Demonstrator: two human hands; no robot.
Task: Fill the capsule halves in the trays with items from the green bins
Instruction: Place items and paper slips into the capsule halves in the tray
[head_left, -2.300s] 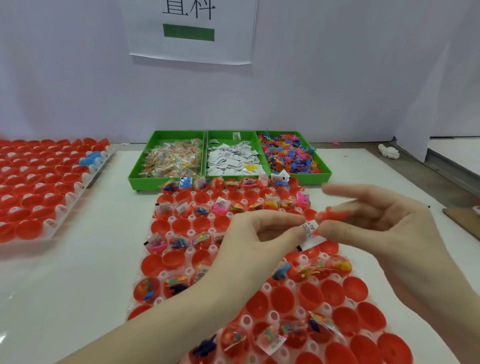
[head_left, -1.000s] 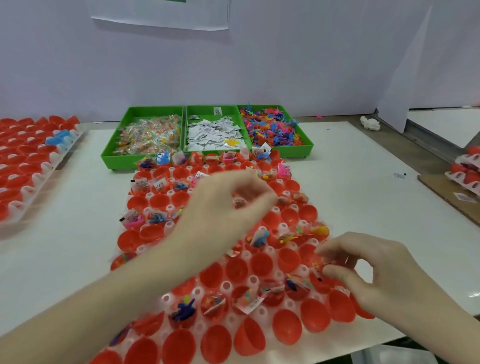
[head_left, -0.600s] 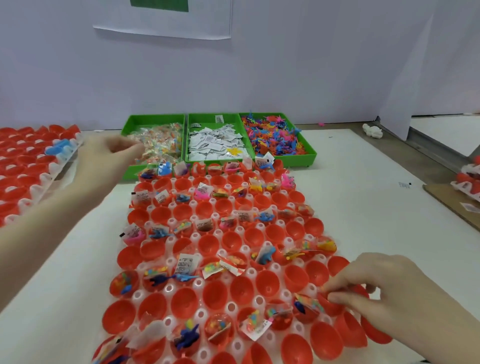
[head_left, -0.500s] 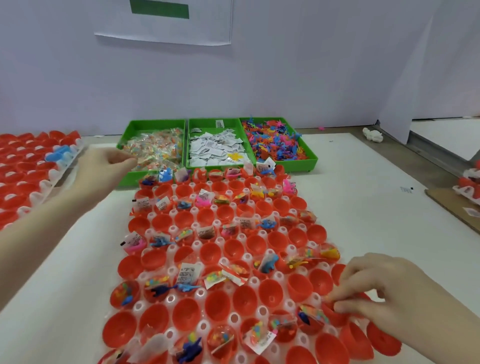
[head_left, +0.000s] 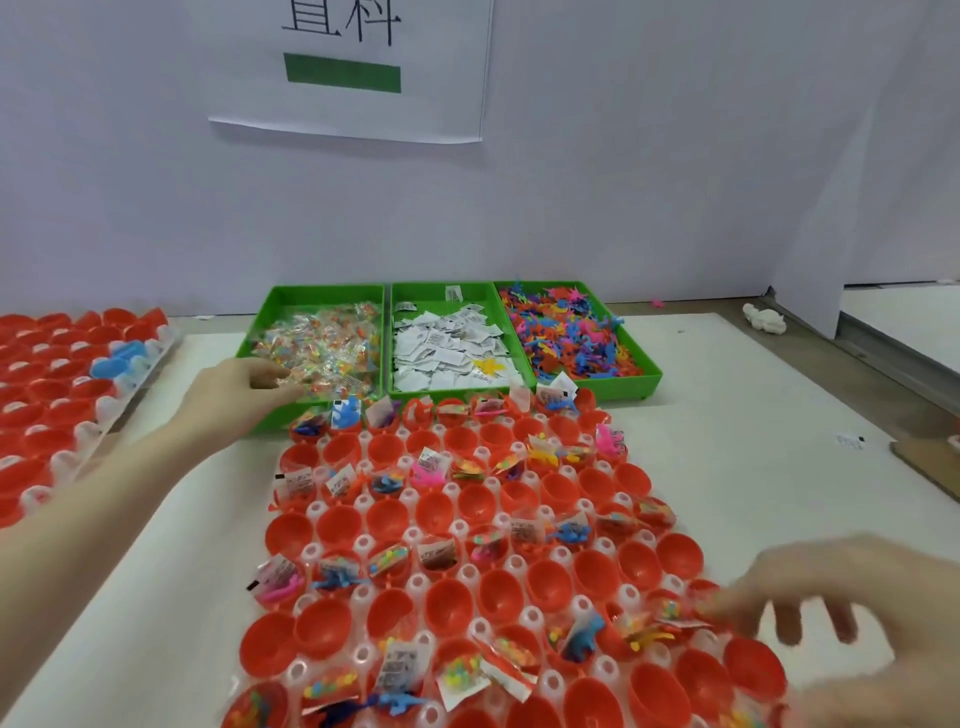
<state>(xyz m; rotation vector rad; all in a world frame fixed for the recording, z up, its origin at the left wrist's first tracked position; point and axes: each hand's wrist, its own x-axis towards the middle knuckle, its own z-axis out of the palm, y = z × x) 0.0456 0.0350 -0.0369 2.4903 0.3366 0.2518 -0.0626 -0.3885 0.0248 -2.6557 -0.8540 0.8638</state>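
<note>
Left green bin (head_left: 270, 322) packets touch left hand (head_left: 236, 387) fingers, curled; right hand (head_left: 841, 613) blurred, spread.

The left hand (head_left: 236, 387) reaches into the leftmost of 3 green bins (head_left: 270, 312); the blurred right hand (head_left: 831, 597) hovers over the capsule tray (head_left: 467, 571).

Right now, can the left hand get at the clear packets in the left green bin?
Probably yes. The left hand is already at the near rim of the left green bin, fingertips at the clear packets; nothing lies between them.
</note>
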